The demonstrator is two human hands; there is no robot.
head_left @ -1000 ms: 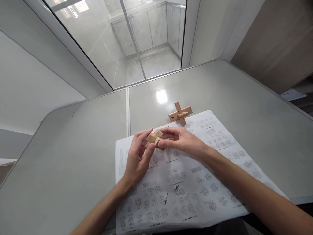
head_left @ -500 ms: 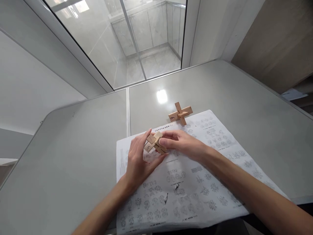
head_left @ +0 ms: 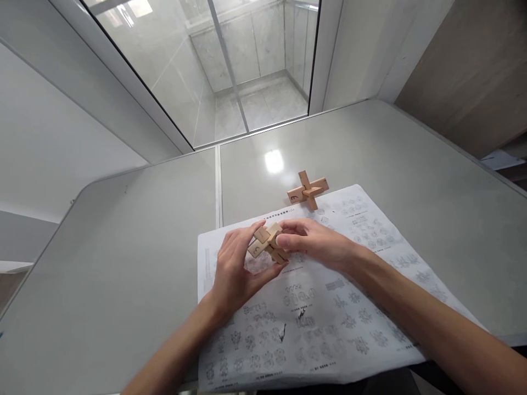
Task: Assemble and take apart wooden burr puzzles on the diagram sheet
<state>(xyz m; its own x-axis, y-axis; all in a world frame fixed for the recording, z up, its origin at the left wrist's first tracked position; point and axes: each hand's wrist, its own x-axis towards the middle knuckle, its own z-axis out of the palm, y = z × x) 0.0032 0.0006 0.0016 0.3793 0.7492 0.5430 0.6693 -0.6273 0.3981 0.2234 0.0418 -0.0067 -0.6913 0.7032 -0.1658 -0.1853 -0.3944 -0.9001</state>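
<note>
- Left hand point(head_left: 235, 270): forearm enters from the lower left, wrist bent slightly back, palm turned toward the right; fingers curled upward with the tips pressed on the left side of the wooden block puzzle point(head_left: 269, 246), thumb stretched beneath it
- Right hand point(head_left: 316, 242): forearm enters from the lower right and runs diagonally across the sheet; hand lies low and flat, back of the hand up, thumb and forefinger pinching the right end of the same puzzle
- Wooden block puzzle: pale interlocked bars held between both hands, just above the upper left part of the printed sheet point(head_left: 329, 307); a dark mark shows on the end of one bar
- Second wooden cross puzzle point(head_left: 308, 190): assembled, resting at the far edge of the sheet, well apart from both hands
- Printed sheet: white, covered with rows of small diagrams, spread flat under both forearms
- Tabletop point(head_left: 123, 263): grey, with a seam running away from the person; glass partition point(head_left: 214, 66) beyond its far edge
</note>
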